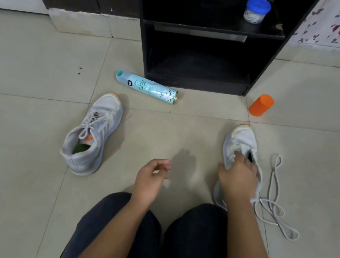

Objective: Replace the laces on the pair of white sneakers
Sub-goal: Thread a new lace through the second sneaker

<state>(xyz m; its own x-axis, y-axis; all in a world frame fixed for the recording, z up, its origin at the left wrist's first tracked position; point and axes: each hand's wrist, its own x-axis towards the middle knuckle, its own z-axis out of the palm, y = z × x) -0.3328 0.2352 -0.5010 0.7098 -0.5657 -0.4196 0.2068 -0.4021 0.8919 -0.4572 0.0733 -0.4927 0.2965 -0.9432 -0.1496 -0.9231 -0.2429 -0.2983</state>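
Knees up front; right hand grips sneaker, left hand loose and empty. I'd thread lace from the toe.

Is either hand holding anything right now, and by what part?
The right hand grips the unlaced sneaker by its upper, at the opening; the left hand holds nothing.

Left sneaker on the floor at left, right sneaker across at right with the right hand on it, loose lace just right of that; spray can lying behind them before the cabinet, cylinder at the cabinet's right, jar on its shelf
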